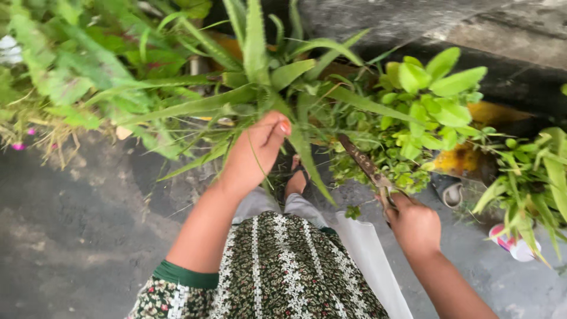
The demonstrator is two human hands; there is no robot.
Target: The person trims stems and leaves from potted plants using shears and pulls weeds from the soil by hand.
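While left hand (251, 156) pinches a thin grass blade (255, 158), right hand (415, 224) grips rusty shears (369, 171).
Left fingers closed on blade among aloe leaves (260, 71); right fist tight on handles (blades shut, pointing into leafy shrub (425, 100)).

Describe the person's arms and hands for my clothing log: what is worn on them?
Both hands are bare, no gloves. The left hand has a pale-polished thumbnail, and its arm ends in a short sleeve of dark floral print with a green cuff. The right hand and forearm are uncovered; no rings or watch show.
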